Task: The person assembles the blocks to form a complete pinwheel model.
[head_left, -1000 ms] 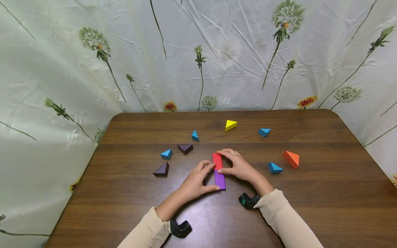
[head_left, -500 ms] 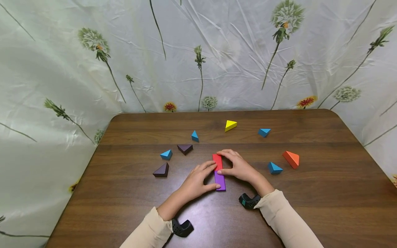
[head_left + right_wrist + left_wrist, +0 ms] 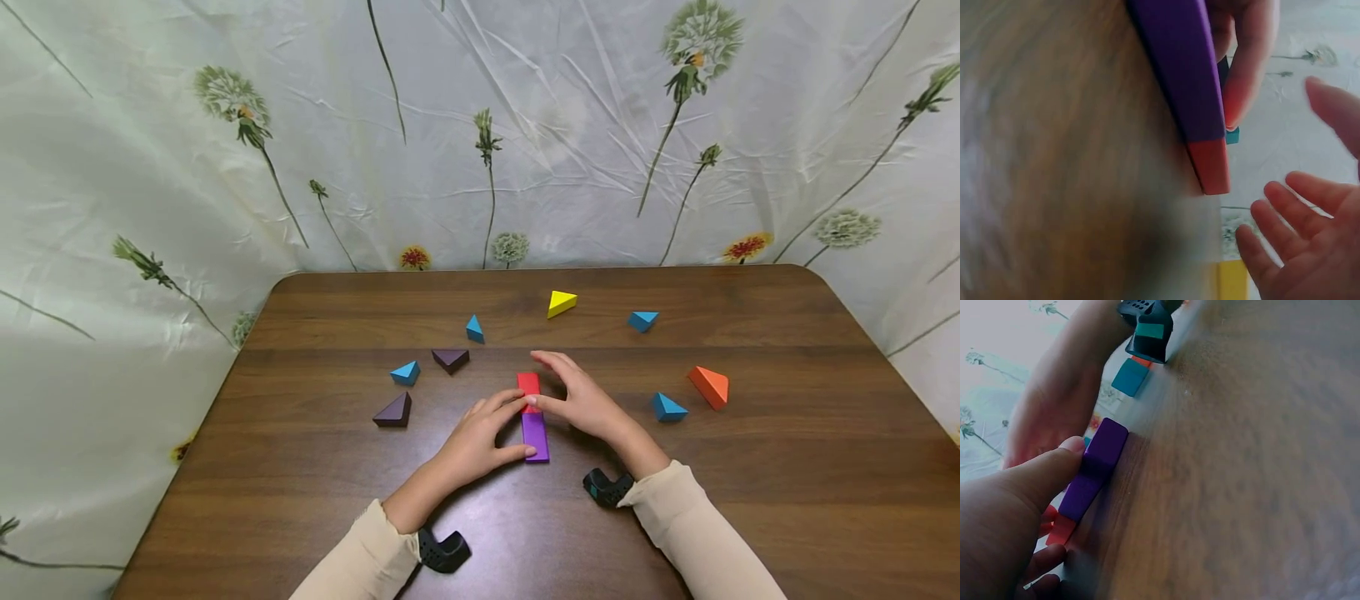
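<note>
A red block (image 3: 528, 382) and a purple block (image 3: 536, 437) lie end to end in one line on the brown table, the red one farther away. My left hand (image 3: 468, 442) touches this row from the left, its thumb on the near part of the purple block (image 3: 1094, 469) and its fingertips by the red block (image 3: 1062, 530). To the right is my right hand (image 3: 585, 404), its fingers spread and holding nothing. In the right wrist view, the right hand (image 3: 1310, 231) stands apart from the red end (image 3: 1211, 165).
Two dark triangular blocks (image 3: 393, 411) and two blue ones (image 3: 406, 373) lie to the left. A yellow triangle (image 3: 561, 303) is at the back. Two more blue triangles (image 3: 667, 407) and an orange one (image 3: 709, 387) lie right. A floral cloth (image 3: 420, 183) hangs behind the table.
My right hand has let go of the red block, its fingers lifting and spreading away. The left hand stays on the row, and the blocks keep their places.
</note>
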Available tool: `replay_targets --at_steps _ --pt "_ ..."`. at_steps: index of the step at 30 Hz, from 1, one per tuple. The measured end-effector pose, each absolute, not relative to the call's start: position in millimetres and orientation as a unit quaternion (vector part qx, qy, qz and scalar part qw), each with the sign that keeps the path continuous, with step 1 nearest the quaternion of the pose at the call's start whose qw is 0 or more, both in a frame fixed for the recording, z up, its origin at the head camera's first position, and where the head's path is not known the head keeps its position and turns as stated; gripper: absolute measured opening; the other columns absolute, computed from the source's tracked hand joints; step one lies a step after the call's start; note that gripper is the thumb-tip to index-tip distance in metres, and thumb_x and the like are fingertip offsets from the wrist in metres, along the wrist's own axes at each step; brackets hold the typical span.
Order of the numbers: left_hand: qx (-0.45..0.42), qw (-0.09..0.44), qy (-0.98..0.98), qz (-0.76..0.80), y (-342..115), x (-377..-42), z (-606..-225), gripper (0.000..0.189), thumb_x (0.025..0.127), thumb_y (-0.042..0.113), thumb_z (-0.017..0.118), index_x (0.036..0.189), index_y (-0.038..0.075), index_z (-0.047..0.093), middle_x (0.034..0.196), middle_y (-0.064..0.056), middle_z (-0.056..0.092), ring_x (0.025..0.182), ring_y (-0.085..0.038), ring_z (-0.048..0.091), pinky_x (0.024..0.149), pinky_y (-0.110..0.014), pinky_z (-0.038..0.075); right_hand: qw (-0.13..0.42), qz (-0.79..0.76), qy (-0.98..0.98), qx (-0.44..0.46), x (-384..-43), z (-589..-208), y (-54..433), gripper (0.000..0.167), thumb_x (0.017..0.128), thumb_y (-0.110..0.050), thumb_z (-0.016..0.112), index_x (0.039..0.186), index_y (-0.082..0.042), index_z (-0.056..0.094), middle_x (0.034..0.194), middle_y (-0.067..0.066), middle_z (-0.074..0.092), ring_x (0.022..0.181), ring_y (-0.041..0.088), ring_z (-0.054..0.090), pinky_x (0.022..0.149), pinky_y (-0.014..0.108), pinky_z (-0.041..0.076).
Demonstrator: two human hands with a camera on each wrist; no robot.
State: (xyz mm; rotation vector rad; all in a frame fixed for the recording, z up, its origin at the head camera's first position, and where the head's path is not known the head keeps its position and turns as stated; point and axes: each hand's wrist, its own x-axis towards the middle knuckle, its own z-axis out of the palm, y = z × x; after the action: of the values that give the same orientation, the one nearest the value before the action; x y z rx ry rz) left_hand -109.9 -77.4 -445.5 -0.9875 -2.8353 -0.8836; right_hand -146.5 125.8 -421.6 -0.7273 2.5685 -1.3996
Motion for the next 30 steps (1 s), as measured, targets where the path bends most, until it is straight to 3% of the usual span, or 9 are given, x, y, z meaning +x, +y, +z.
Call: replay_targets --at_steps 11,21,30 --pt "-0.316 0.009 -0.905 -0.285 -77.4 -109.8 -446.6 0.066 0.078 0.048 0.064 0.13 0.01 0.048 0.136 0.002 0.039 0.11 -0.019 0.043 0.09 -0.038 0.036 0.002 -0.474 0.852 -0.225 -129.6 -390.6 140.7 0.062 0.085 -0.026 0.063 0.137 -0.01 0.033 0.134 0.01 0.04 0.121 0.025 0.037 0.097 0.044 0.03" --pt "-0.317 0.014 -0.906 -0.282 -77.6 -110.0 -447.5 0.066 0.078 0.047 0.064 0.131 0.01 0.048 0.136 0.001 0.039 0.111 -0.019 0.043 0.09 -0.038 0.035 -0.077 -0.457 0.867 -0.18 -108.9 -385.1 176.5 0.06 0.084 -0.019 0.065 0.136 -0.011 0.036 0.131 0.008 0.043 0.121 0.026 0.037 0.096 0.046 0.029" --pt "-0.317 0.012 -0.906 -0.28 -78.1 -109.2 -447.4 0.066 0.079 0.046 0.064 0.131 0.01 0.047 0.136 0.001 0.038 0.112 -0.019 0.042 0.091 -0.038 0.035 -0.105 -0.435 0.883 -0.142 -87.8 -388.6 207.2 0.061 0.082 -0.016 0.066 0.136 -0.015 0.038 0.132 0.007 0.042 0.12 0.032 0.038 0.091 0.048 0.032"
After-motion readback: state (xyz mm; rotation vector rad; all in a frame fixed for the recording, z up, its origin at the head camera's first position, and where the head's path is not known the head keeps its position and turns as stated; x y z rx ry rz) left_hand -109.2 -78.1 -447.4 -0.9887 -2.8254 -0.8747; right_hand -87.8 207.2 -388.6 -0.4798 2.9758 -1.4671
